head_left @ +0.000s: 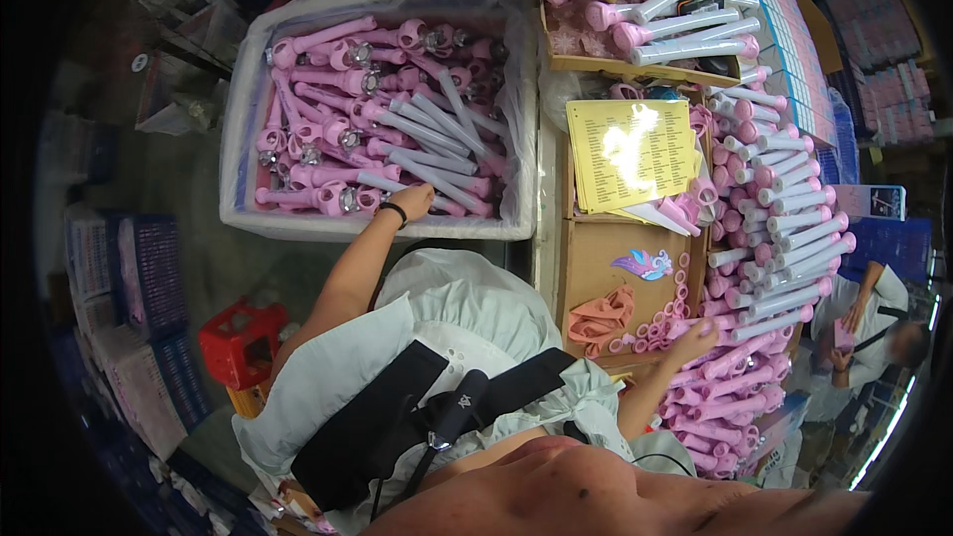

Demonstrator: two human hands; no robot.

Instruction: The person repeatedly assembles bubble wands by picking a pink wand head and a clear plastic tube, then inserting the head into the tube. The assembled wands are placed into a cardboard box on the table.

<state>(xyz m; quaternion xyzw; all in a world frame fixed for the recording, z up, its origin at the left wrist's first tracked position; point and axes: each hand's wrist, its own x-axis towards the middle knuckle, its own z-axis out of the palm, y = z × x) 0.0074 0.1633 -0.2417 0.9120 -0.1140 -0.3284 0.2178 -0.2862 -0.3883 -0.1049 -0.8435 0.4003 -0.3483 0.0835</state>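
Toward the left, my left hand [415, 201], with a black band on its wrist, is at the near side of a white-lined bin [230, 179]. Its fingers curl around a toy wand [452, 204] with a translucent grey tube and pink end. Several pink wand bodies [333, 94] with silvery parts lie in a heap in the bin. On the right, my right hand [700, 335] has its fingers curled beside a pile of pink-and-grey wands [784, 258]. Pink pieces show on either side of it; what its fingers hold is hidden.
A cardboard tray [596, 263] holds pink rings [645, 335], an orange cloth [601, 321] and a purple-blue wing-shaped piece [643, 263]. Yellow printed sheets [630, 154] cover its far part. Another box [645, 62] of wands stands behind. A red crate [238, 342] is at left; another person [874, 313] sits at right.
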